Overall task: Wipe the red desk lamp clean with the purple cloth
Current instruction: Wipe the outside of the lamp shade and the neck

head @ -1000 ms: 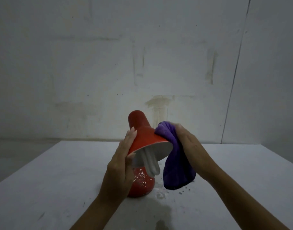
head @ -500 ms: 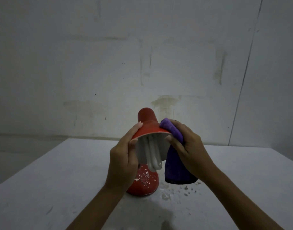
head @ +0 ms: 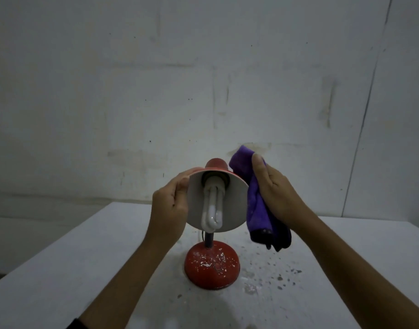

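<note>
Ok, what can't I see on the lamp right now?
Head view only:
- Red outer face of the lamp shade: turned away; only its white inside shows.
- Where the purple cloth meets the shade: behind the rim.
- Left hand fingertips: behind the shade.
- Round red lamp base, far side: hidden by itself.

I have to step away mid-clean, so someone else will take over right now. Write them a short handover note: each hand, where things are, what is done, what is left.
Left hand: holds the rim of the red desk lamp's shade, tipped so its white inside and the white spiral bulb face the camera.
Right hand: grips the bunched purple cloth, pressed against the shade's right outer side.
The lamp's round red base stands on the grey table, near the middle.
Done: hard to judge; the shade is being wiped.
Left: the base is speckled with white flecks, and flecks lie on the table beside it.
</note>
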